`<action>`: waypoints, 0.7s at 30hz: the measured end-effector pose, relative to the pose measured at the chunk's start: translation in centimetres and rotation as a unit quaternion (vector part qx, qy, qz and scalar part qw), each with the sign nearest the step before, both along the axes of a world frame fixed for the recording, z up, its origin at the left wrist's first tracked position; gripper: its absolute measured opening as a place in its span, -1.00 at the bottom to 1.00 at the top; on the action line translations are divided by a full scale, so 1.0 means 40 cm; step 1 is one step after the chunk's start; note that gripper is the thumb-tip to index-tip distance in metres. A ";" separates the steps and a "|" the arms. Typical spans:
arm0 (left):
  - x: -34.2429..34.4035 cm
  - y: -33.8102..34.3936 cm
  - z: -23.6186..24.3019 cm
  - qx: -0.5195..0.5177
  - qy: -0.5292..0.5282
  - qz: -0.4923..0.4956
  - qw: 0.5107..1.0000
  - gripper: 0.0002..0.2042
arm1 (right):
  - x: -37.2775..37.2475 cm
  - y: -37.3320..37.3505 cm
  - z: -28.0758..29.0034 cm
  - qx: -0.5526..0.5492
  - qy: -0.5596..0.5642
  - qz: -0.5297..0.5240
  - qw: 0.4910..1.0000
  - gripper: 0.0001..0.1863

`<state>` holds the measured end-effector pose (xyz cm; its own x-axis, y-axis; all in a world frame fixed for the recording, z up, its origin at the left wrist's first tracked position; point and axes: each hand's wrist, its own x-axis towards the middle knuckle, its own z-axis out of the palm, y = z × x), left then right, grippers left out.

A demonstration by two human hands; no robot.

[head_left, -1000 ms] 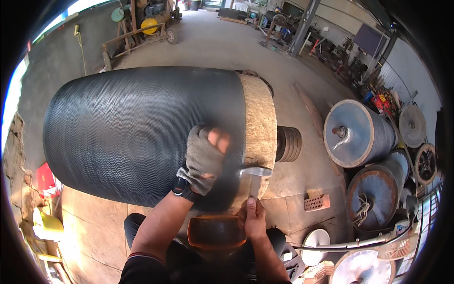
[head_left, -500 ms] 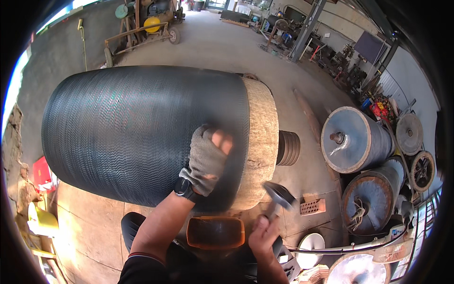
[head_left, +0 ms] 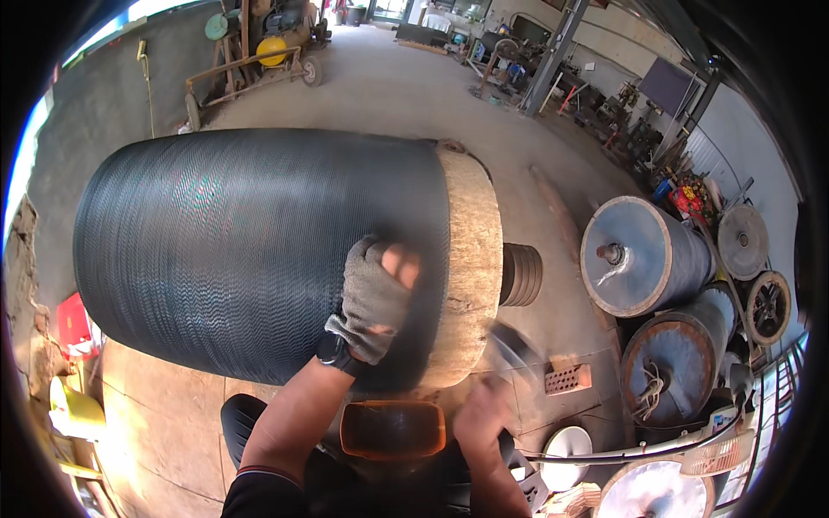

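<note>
A large roller with a black, finely ridged surface [head_left: 224, 250] lies sideways before me. Pale wood-coloured material [head_left: 473, 259] rings its right end, and a ribbed dark shaft stub [head_left: 523, 274] juts out beyond that. My left hand [head_left: 376, 298], in a grey glove with bare fingertips, rests against the ridges near the roller's right end. Its fingers are curled; whatever they pinch is hidden. Below the pale ring, my right hand [head_left: 482, 414] grips a hammer [head_left: 515, 350], its head and handle smeared by motion. The hammer head is near the ring's lower edge.
An orange-rimmed container [head_left: 394, 404] sits between my legs. To the right stand several metal-ended rollers [head_left: 635, 255], a perforated brick [head_left: 567, 379] and a white round disc [head_left: 568, 451]. A wheeled frame [head_left: 250, 69] is at the far left, a red object [head_left: 78, 326] at the near left.
The hammer and my right hand have become blurred with movement, and the hammer head has shifted slightly. My left hand keeps its place on the roller. The whole view has shifted a little.
</note>
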<state>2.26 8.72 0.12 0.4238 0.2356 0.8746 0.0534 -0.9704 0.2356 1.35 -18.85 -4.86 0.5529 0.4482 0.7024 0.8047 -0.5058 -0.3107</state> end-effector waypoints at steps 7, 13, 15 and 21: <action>-0.010 0.004 0.027 0.079 0.015 0.009 0.997 -0.60 | -0.028 0.035 0.073 0.188 0.239 0.061 0.951 -0.70; -0.003 0.001 -0.009 0.018 0.004 -0.012 1.000 -0.61 | 0.090 0.082 -0.001 -0.072 0.120 -0.076 0.987 -0.68; -0.011 0.006 0.001 0.049 -0.011 0.003 0.999 -0.62 | 0.044 0.071 0.052 0.019 0.222 -0.008 0.975 -0.71; -0.012 -0.009 0.030 0.073 0.011 0.008 0.997 -0.62 | 0.060 0.080 0.069 -0.017 0.177 -0.049 0.983 -0.73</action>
<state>1.77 8.35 1.32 0.4402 0.1139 0.8906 0.0724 -0.9932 0.0912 3.73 -15.63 -2.11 0.8020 0.4007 0.4429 0.5957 -0.5911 -0.5439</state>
